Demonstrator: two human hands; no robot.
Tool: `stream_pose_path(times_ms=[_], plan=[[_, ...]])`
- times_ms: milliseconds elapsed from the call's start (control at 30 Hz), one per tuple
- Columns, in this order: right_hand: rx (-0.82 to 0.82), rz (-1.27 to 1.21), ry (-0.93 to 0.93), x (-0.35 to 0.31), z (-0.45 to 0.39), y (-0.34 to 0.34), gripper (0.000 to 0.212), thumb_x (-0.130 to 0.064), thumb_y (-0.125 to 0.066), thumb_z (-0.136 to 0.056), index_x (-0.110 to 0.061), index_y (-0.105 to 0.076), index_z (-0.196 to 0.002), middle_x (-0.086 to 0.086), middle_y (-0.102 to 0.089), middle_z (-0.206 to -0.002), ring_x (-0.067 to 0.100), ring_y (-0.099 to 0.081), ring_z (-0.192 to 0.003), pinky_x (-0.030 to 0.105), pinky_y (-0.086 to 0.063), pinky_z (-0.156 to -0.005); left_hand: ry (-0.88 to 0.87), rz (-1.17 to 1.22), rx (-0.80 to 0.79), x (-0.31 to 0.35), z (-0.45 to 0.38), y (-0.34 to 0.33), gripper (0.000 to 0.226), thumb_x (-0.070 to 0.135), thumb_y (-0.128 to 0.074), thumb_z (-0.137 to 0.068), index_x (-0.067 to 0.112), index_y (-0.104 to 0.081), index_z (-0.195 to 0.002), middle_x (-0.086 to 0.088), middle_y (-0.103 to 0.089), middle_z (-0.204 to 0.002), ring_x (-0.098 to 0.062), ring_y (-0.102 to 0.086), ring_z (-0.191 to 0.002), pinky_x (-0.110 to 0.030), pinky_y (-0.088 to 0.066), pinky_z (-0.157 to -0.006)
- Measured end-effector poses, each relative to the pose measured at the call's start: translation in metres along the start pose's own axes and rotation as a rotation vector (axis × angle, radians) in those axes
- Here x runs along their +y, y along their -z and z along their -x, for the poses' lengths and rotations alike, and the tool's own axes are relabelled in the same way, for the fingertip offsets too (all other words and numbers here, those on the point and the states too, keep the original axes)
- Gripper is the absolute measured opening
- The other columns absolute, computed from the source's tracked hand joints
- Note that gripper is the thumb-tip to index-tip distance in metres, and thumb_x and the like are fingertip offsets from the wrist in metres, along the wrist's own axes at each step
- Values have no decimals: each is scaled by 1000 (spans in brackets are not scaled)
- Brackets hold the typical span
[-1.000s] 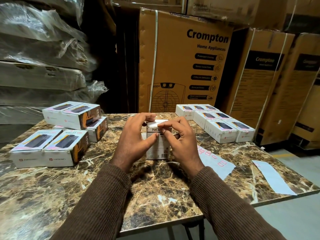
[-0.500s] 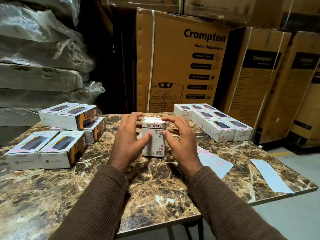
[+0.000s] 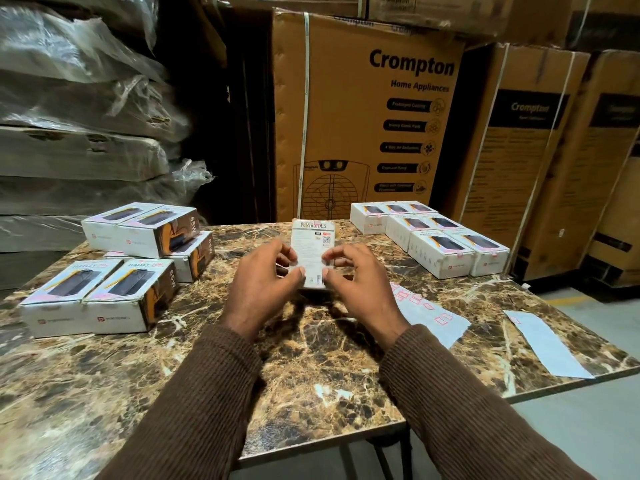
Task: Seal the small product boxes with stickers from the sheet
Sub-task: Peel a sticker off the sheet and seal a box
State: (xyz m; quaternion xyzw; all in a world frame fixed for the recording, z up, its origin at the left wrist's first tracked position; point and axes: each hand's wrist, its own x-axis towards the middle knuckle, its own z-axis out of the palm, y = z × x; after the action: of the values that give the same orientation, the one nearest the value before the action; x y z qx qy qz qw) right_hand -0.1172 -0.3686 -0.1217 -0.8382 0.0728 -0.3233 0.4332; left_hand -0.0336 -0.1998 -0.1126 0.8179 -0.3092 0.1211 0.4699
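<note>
Head view has me holding one small product box (image 3: pixel 313 252) upright over the middle of the worktop (image 3: pixel 311 358), nearer its far edge. My left hand (image 3: pixel 265 289) pinches its left side and my right hand (image 3: pixel 349 285) pinches the right side, fingers curled around the lower half, printed back panel facing me.

Stuff that could bite me, just guessing: the grip is all fingertips down low, so the box could tip or twist when I press on a flap, and a sticker would land crooked. I can't tell if the bottom flap is sealed yet.

The sticker sheet (image 3: pixel 427 315) lies flat near the right edge, so one hand has to let go to reach it, and the box could topple. A second sheet (image 3: pixel 547 342) sits by the right corner; easy to brush off. Sealed-looking stacks on the left edge (image 3: pixel 100 292) and far right corner (image 3: pixel 440 240) are close enough to mix up.
</note>
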Motion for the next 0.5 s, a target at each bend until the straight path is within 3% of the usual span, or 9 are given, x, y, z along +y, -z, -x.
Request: stream_pose_path(times_ms=[100,167,300,367,500], plan=[[-15,-84,-40,4,-1,0,28,-17,-71,-97,-27,-73,-123,-4,-62,-135,9,-61,-118,25,-61,-87,11,30,28,0,-1,0,14,20,-71,-97,25,-61,-107,9,-64,-110,-1,-62,-98,-19,-56,-71],[-42,-120,-91,5,-1,0,33,-19,-73,-97,-28,-73,-128,-3,-64,-136,9,-63,-118,31,-62,-92,27,25,30,-2,-2,1,14,23,-71,-98,24,-63,-109,6,-67,-112,-6,-64,-100,-25,-60,-77],[-96,-94,-121,5,0,-1,42,-12,-77,-92,-25,-72,-132,-4,-67,-128,10,-64,-118,31,-61,-94,82,17,-8,-3,-1,0,22,28,-73,-97,22,-63,-116,2,-67,-113,-14,-65,-102,-33,-60,-85],[-104,-50,-109,5,1,0,41,-9,-77,-92,-26,-71,-129,-4,-66,-129,9,-63,-117,24,-58,-90,102,15,-33,-3,0,-1,28,28,-75,-96,22,-62,-120,2,-66,-114,-13,-64,-101,-31,-57,-85],[-75,27,-100,5,0,1,27,-5,-70,-95,-25,-65,-114,-4,-62,-122,7,-61,-108,8,-50,-65,154,-11,-88,-6,-1,-2,36,21,-78,-93,22,-55,-121,-4,-67,-124,-18,-67,-103,-23,-55,-75]])
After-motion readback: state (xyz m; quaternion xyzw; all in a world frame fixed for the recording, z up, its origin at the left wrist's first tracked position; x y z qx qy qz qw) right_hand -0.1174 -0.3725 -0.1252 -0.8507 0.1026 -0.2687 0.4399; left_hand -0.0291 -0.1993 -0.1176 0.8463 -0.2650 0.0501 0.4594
